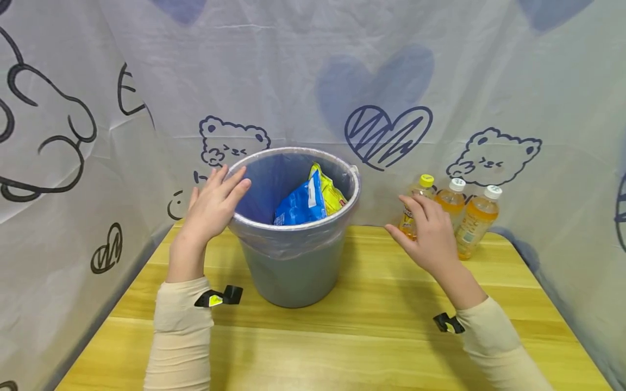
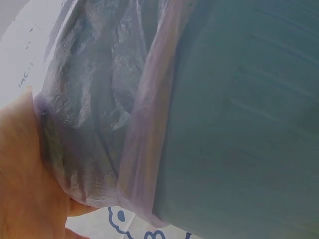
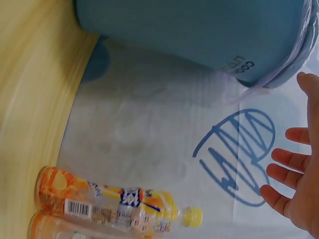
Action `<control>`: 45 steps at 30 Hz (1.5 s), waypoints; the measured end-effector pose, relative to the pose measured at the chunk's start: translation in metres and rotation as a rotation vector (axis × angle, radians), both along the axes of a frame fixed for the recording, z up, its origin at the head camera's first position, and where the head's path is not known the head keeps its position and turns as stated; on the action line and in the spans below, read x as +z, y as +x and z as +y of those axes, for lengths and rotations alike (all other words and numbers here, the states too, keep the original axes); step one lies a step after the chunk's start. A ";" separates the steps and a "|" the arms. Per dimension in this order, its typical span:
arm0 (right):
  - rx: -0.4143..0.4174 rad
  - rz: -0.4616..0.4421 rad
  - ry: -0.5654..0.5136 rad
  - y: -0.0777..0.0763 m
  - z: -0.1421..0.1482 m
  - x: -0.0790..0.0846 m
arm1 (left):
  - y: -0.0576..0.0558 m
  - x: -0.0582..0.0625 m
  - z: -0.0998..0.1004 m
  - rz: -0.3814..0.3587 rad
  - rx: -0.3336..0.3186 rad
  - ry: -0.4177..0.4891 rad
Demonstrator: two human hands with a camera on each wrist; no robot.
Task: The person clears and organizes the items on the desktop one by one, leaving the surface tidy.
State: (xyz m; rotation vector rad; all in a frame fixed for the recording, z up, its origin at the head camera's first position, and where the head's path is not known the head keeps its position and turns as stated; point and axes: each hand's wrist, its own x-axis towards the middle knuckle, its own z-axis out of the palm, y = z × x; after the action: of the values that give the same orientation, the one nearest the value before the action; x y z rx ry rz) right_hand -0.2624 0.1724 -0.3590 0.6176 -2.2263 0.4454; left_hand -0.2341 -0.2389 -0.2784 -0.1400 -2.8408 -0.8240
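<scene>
The bin (image 1: 293, 274) stands upright on the bench (image 1: 342, 347), left of the middle and towards the back edge, its liner (image 1: 295, 245) folded down over the rim (image 1: 293, 227); a blue packet (image 1: 299, 206) and a yellow packet (image 1: 332, 196) lie inside. The left hand (image 1: 213, 203) is at the bin's left side, fingers straight and slightly spread by the rim, seemingly touching the liner. The right hand (image 1: 432, 236) hangs free to the bin's right, thumb apart, fingers spread and gently bent, pinching nothing. Beyond it, near the back right corner, stand a yellow-capped bottle (image 3: 119, 205) and two white-capped bottles (image 1: 475, 225). The bin looks stiff and probably light; the thin liner would likely slip or tear, so gripping both sides of the rim firmly through it seems best.
</scene>
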 end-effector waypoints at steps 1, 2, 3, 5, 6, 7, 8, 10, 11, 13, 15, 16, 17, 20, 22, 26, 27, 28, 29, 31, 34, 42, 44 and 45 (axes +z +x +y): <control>-0.009 -0.001 0.001 0.000 0.002 -0.001 | 0.000 0.001 0.000 -0.002 -0.002 -0.006; -0.018 -0.001 0.003 0.000 0.005 -0.002 | -0.001 0.001 0.001 -0.004 -0.003 -0.014; -0.027 -0.003 0.003 0.000 0.007 -0.003 | -0.001 0.002 0.001 -0.007 -0.003 -0.021; -0.039 -0.012 0.001 0.001 0.012 -0.005 | -0.001 0.002 0.001 -0.011 -0.004 -0.036; -0.043 -0.018 -0.001 0.001 0.015 -0.006 | -0.001 0.003 0.002 -0.014 -0.004 -0.042; -0.047 -0.026 -0.004 0.002 0.017 -0.007 | -0.001 0.003 0.002 -0.016 -0.005 -0.047; -0.050 -0.034 -0.009 0.002 0.020 -0.008 | -0.001 0.004 0.002 -0.018 -0.005 -0.052; -0.056 -0.048 -0.016 0.003 0.025 -0.009 | -0.002 0.004 0.002 -0.021 -0.006 -0.057; -0.060 -0.054 -0.018 0.003 0.028 -0.010 | -0.002 0.005 0.003 -0.023 -0.007 -0.059; -0.068 -0.065 -0.023 0.004 0.033 -0.012 | -0.002 0.005 0.003 -0.027 -0.009 -0.063; -0.079 -0.064 -0.017 0.005 0.038 -0.013 | -0.002 0.005 0.002 -0.031 -0.007 -0.069; -0.087 -0.064 -0.014 0.005 0.040 -0.014 | -0.002 0.006 0.002 -0.034 -0.007 -0.072; -0.089 -0.064 -0.013 0.005 0.042 -0.014 | -0.001 0.006 0.002 -0.036 -0.006 -0.075; -0.110 -0.061 0.001 0.006 0.049 -0.015 | -0.001 0.005 0.002 -0.040 -0.005 -0.082; -0.124 -0.070 0.001 0.006 0.054 -0.016 | -0.001 0.005 0.002 -0.040 -0.004 -0.084; -0.160 -0.093 0.005 0.008 0.063 -0.017 | -0.001 0.004 0.001 -0.040 0.000 -0.081; -0.169 -0.098 0.007 0.008 0.065 -0.017 | -0.001 0.004 0.001 -0.041 0.001 -0.080; -0.180 -0.103 0.012 0.008 0.067 -0.017 | -0.001 0.004 0.001 -0.041 0.002 -0.079; -0.190 -0.111 0.015 0.008 0.069 -0.017 | -0.001 0.004 0.001 -0.043 0.001 -0.077; -0.215 -0.132 0.023 0.008 0.073 -0.018 | 0.000 0.004 0.001 -0.045 -0.001 -0.072; -0.254 -0.181 0.030 0.007 0.080 -0.018 | 0.000 0.004 0.000 -0.043 -0.001 -0.068; -0.337 -0.285 0.050 0.005 0.099 -0.022 | 0.000 0.004 0.000 -0.040 -0.002 -0.062; -0.352 -0.306 0.062 0.004 0.106 -0.022 | 0.001 0.005 0.000 -0.038 -0.004 -0.059; -0.357 -0.314 0.066 0.003 0.109 -0.022 | 0.001 0.004 0.000 -0.039 -0.005 -0.058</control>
State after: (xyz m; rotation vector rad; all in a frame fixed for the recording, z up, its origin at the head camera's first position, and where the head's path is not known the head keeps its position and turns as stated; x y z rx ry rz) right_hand -0.2595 0.2817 -0.3805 0.1796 -2.5916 0.3006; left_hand -0.2335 -0.2392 -0.2739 -0.1401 -2.9028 -0.7541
